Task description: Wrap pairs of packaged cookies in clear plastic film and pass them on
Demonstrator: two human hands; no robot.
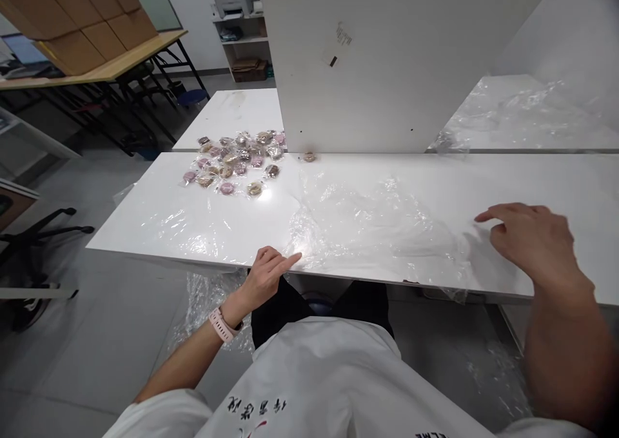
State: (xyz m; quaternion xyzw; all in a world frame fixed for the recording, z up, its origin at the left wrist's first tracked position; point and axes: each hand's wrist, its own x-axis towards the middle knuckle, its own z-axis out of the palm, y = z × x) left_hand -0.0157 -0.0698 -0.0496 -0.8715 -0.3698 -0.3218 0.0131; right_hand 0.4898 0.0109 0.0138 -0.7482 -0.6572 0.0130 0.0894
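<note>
A sheet of clear plastic film (367,215) lies crumpled and shiny across the middle of the white table (512,180). My left hand (265,275), with a pink watch on its wrist, is at the table's front edge by the film's left part. Its thumb points out to the right, the other fingers bend, and no held thing shows. Right of the film, my right hand (539,241) hovers over the tabletop with its index finger stretched out and nothing visible in it. Several individually wrapped round sweets (236,157), pink, tan and brown, lie spread at the back left.
A tall white panel (362,89) rises behind the table. One wrapped sweet (309,157) lies at its foot. More clear film (527,112) is bunched at the back right, and some hangs (207,302) below the front edge. Cardboard boxes (97,41) stand on another table.
</note>
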